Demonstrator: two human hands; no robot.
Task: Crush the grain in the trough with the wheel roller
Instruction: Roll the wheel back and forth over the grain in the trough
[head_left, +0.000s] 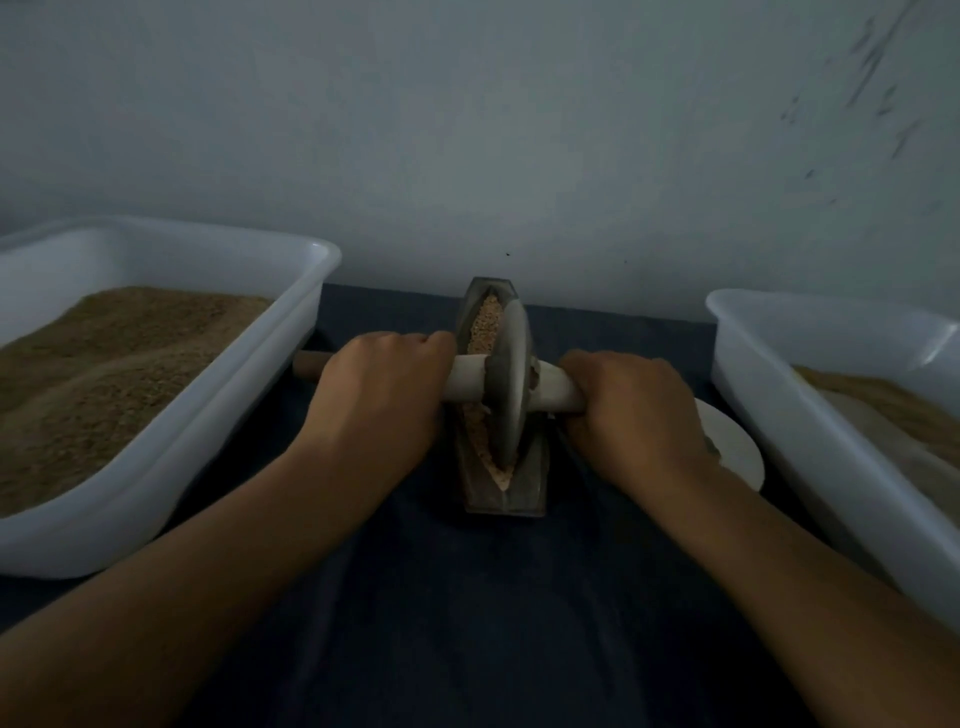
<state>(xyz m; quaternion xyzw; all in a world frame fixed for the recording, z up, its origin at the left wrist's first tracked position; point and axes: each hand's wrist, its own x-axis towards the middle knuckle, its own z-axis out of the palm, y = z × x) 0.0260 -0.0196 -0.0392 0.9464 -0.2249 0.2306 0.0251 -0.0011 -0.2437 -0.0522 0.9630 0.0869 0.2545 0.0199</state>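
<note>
Gripping the wooden axle (467, 383) either side of the wheel roller (511, 384), our left hand (382, 387) and right hand (631, 410) have fingers clenched. Disc sits mid-trough (480, 491), near the worktop's back edge, among grain (485, 322). We judge it heavy, rigid; hold close to the disc.

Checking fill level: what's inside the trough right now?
Pale grain lies along the trough, with the wheel roller standing in it. Grain beneath the wheel and the trough floor are covered.

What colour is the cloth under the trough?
Dark blue cloth, seen in the head view beneath the trough.
</note>
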